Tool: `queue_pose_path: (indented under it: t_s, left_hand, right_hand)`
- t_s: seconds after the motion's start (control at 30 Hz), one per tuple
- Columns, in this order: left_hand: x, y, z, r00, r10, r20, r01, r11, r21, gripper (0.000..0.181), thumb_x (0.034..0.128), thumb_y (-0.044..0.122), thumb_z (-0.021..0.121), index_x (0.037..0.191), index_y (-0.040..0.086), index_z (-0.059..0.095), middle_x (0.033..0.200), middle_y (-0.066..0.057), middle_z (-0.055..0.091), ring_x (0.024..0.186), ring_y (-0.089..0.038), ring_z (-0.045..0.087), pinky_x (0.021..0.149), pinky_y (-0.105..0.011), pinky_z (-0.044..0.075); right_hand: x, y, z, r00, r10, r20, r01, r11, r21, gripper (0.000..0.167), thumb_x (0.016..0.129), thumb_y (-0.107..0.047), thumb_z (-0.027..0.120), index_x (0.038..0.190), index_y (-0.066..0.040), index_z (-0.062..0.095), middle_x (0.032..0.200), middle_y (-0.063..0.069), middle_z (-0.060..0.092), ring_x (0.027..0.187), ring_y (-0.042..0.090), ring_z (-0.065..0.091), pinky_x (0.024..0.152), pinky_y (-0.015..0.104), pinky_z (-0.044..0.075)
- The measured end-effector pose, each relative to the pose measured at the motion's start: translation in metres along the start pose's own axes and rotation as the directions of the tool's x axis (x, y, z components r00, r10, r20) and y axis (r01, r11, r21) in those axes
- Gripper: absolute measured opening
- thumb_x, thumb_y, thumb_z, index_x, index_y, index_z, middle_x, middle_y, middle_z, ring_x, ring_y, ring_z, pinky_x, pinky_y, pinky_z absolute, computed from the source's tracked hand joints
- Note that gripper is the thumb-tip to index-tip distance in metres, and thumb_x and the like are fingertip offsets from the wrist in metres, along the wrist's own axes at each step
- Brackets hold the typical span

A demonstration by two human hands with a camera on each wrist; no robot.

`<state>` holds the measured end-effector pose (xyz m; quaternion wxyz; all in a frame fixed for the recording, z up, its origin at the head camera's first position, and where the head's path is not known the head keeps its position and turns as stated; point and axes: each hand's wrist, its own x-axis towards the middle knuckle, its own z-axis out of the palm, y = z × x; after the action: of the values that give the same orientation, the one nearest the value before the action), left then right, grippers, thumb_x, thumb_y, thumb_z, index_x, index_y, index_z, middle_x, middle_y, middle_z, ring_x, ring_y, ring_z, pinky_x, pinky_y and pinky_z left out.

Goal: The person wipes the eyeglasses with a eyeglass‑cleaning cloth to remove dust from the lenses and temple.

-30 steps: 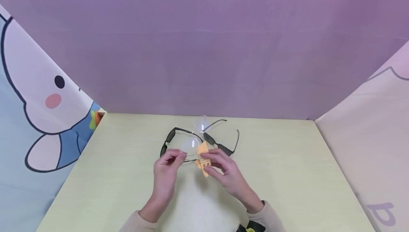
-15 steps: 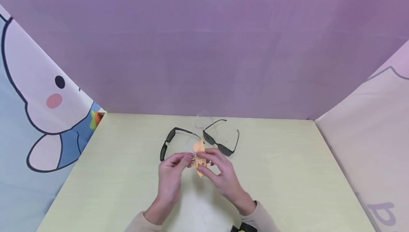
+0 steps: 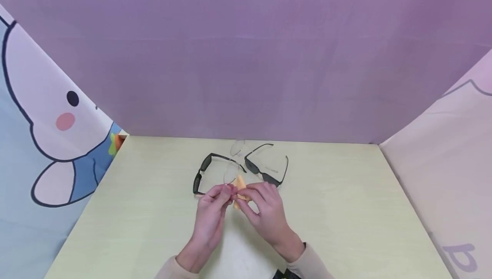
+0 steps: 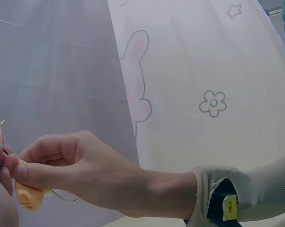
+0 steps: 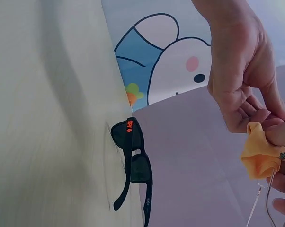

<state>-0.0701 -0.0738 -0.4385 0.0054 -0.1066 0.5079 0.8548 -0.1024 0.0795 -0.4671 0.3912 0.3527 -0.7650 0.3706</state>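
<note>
We see matt fabric, thin metal and dark plastic.
At lower centre, the orange cloth (image 5: 258, 156) looks soft, matt and creased, the clear glasses (image 3: 231, 173) transparent with wiry metal; the left sunglasses (image 3: 206, 163) and right sunglasses (image 3: 251, 166) look like smooth black plastic; the tabletop (image 3: 134, 210) appears smooth, the upper backdrop (image 3: 246, 57) matt cloth.

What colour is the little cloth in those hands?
The cloth is yellow-orange, seen best in the right wrist view.
</note>
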Motion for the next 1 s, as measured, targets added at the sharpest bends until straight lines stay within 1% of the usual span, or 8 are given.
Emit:
queue_pose_path:
  t_s: [0.07,0.2,0.27,0.37,0.5,0.63,0.83,1.0]
  left_hand:
    - [0.000,-0.002,0.000,1.000,-0.008,0.012,0.008,1.000,-0.002,0.021,0.1023,0.005,0.062,0.090,0.017,0.073,0.093,0.004,0.074,0.083,-0.006,0.067,0.085,-0.020,0.055]
    - [0.001,-0.003,-0.001,0.999,-0.010,0.031,0.010,1.000,0.000,0.021,0.1014,0.003,0.063,0.090,0.017,0.074,0.092,0.004,0.073,0.085,-0.007,0.067,0.087,-0.021,0.055]
    - [0.001,-0.002,-0.002,0.999,-0.004,0.037,0.003,1.000,0.009,0.022,0.1011,0.003,0.063,0.089,0.017,0.074,0.091,0.004,0.073,0.085,-0.007,0.067,0.087,-0.021,0.055]
    - [0.002,0.001,-0.003,0.999,0.024,0.033,-0.025,1.000,0.017,0.024,0.1009,0.002,0.062,0.087,0.017,0.074,0.089,0.004,0.074,0.085,-0.007,0.068,0.087,-0.021,0.056]
    - [0.003,0.006,-0.006,0.999,0.051,0.016,-0.052,0.998,0.019,0.025,0.1011,0.001,0.062,0.086,0.016,0.074,0.086,0.003,0.074,0.081,-0.006,0.069,0.086,-0.021,0.058]
    - [0.003,0.007,-0.008,0.998,0.058,-0.006,-0.058,0.998,0.036,0.024,0.1006,0.001,0.063,0.086,0.015,0.074,0.084,0.003,0.075,0.078,-0.006,0.070,0.082,-0.021,0.059]
    - [0.003,0.005,-0.007,0.993,0.099,-0.060,-0.096,0.994,0.054,0.024,0.0999,-0.002,0.063,0.085,0.014,0.074,0.083,0.003,0.075,0.078,-0.007,0.070,0.080,-0.021,0.059]
    - [0.004,0.008,-0.007,0.988,0.129,-0.086,-0.126,0.991,0.038,0.025,0.1001,-0.003,0.061,0.086,0.013,0.073,0.083,0.002,0.074,0.078,-0.007,0.070,0.078,-0.020,0.059]
  right_hand:
    - [0.000,0.000,0.000,1.000,0.008,0.012,-0.008,1.000,0.014,0.017,0.096,-0.026,0.073,0.097,-0.009,0.075,0.095,0.001,0.071,0.084,0.017,0.064,0.072,0.028,0.047]
    - [-0.001,0.002,-0.002,0.999,0.030,0.045,-0.033,0.997,0.072,0.014,0.093,-0.021,0.075,0.099,-0.009,0.075,0.096,0.001,0.072,0.086,0.017,0.066,0.074,0.027,0.049]
    - [0.000,0.003,-0.003,0.997,0.037,0.065,-0.043,0.995,0.091,0.013,0.093,-0.020,0.076,0.100,-0.009,0.075,0.097,0.001,0.073,0.087,0.017,0.067,0.074,0.026,0.049]
    - [0.001,0.004,-0.007,0.994,0.044,0.096,-0.052,0.995,0.081,0.012,0.095,-0.021,0.074,0.099,-0.010,0.074,0.097,0.000,0.072,0.086,0.017,0.067,0.074,0.026,0.050]
    - [0.000,0.007,-0.013,0.990,0.032,0.134,-0.035,0.999,0.018,0.014,0.098,-0.025,0.070,0.097,-0.012,0.073,0.096,-0.002,0.071,0.086,0.015,0.067,0.079,0.029,0.051]
    - [0.000,0.010,-0.017,0.985,0.003,0.173,0.002,1.000,-0.027,0.016,0.099,-0.029,0.068,0.099,-0.014,0.073,0.096,-0.005,0.071,0.087,0.012,0.066,0.084,0.032,0.049]
    - [-0.002,0.013,-0.019,0.977,-0.018,0.213,0.026,0.999,-0.035,0.017,0.099,-0.030,0.067,0.103,-0.014,0.073,0.099,-0.005,0.071,0.090,0.012,0.065,0.089,0.034,0.049]
    - [-0.004,0.019,-0.023,0.970,-0.009,0.241,0.021,0.999,-0.049,0.016,0.097,-0.028,0.069,0.104,-0.014,0.073,0.100,-0.005,0.071,0.092,0.014,0.066,0.091,0.036,0.051]
